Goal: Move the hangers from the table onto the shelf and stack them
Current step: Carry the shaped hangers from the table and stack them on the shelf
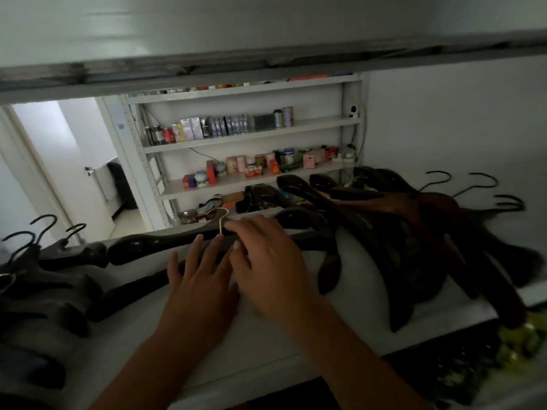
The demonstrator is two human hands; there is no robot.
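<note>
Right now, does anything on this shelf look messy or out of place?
Yes. The pile of dark hangers on the right is jumbled, hooks pointing different ways, and some ends hang past the shelf's front edge. The hanger under both hands has a gold hook; the others' hooks look black.

a shop stockroom: metal racks [245,137] lined with small boxed goods [213,127] and bottles [158,135].

Far rack [251,134] (bottles, boxes), small white camera [353,111], open doorway [88,161].
</note>
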